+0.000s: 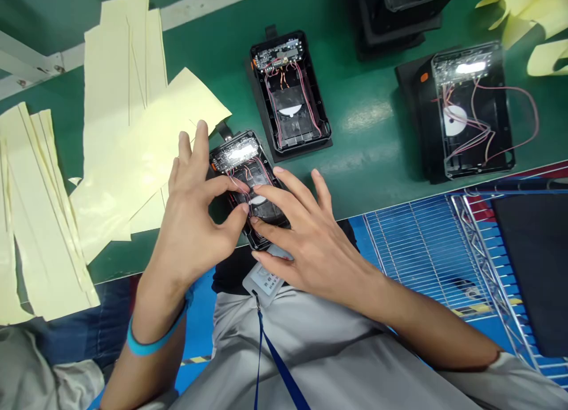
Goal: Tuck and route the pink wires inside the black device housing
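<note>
An open black device case point(242, 161) with a circuit board, pink wires and a white disc inside lies at the near edge of the green table. My left hand point(195, 215) rests on its left side, thumb and forefinger pinched together over the wires by the disc. My right hand point(297, 232) lies over the case's near right part, fingers spread, forefinger tip meeting the left hand's pinch. What the fingers pinch is too small to make out.
Two more open cases point(290, 96) point(473, 108) with wires lie further back. Pale yellow backing sheets point(119, 132) are piled at left. A wire rack point(426, 244) sits at lower right, and a badge point(264, 280) on a blue lanyard hangs at my chest.
</note>
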`<act>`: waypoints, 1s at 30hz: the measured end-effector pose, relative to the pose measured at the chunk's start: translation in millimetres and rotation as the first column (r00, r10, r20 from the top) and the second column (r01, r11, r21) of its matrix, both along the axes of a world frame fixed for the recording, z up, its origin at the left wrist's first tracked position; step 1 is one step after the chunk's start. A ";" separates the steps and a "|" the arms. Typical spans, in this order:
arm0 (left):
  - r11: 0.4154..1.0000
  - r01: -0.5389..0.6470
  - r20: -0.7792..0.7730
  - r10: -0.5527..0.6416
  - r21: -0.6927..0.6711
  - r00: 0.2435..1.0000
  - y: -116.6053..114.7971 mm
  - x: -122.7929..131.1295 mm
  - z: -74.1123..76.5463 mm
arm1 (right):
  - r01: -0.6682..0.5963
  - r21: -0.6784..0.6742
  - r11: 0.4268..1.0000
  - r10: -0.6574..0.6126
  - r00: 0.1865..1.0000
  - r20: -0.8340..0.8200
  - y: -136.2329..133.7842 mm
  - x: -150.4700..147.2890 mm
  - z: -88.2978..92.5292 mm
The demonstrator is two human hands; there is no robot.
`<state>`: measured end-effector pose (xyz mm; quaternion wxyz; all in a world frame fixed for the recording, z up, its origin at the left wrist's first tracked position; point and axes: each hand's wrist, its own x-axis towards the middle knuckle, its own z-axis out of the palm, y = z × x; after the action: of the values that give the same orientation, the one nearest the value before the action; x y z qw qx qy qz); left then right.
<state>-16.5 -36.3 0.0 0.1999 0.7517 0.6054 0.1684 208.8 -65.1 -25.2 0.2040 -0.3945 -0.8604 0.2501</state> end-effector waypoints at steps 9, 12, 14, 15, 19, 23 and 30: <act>0.990 -0.097 -0.072 0.105 0.103 0.992 -6.8 17.4 -3.0 | 0.003 -0.002 1.000 -0.003 1.000 -0.006 -0.5 0.1 -2.1; 0.990 -0.110 -0.143 0.122 0.092 0.982 -9.5 21.5 -2.4 | 0.003 0.004 1.000 -0.003 1.000 -0.013 -0.3 -0.1 -2.3; 0.989 -0.109 -0.161 0.125 0.103 0.979 -11.5 23.6 -2.1 | 0.006 0.005 1.000 -0.005 1.000 -0.019 -0.2 -0.2 -2.3; 0.987 -0.109 -0.166 0.127 0.114 0.978 -12.4 24.4 -2.0 | 0.008 0.006 1.000 -0.008 1.000 -0.023 -0.1 -0.2 -2.3; 0.988 -0.115 -0.180 0.133 0.105 0.975 -14.2 23.7 -1.5 | 0.007 0.009 1.000 -0.007 1.000 -0.021 0.2 0.0 -1.8; 0.991 -0.130 -0.068 0.132 0.036 0.989 -11.9 15.2 0.9 | 0.002 0.004 1.000 -0.002 1.000 -0.018 0.8 0.5 -1.3; 0.995 -0.088 0.012 0.089 -0.039 0.996 -8.6 6.5 4.8 | 0.003 0.014 1.000 -0.003 1.000 -0.021 0.8 0.9 -4.0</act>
<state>-10.0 -44.9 4.9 0.2108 0.7191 0.6398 0.1704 209.7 -64.3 -29.2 0.2161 -0.3917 -0.8593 0.2478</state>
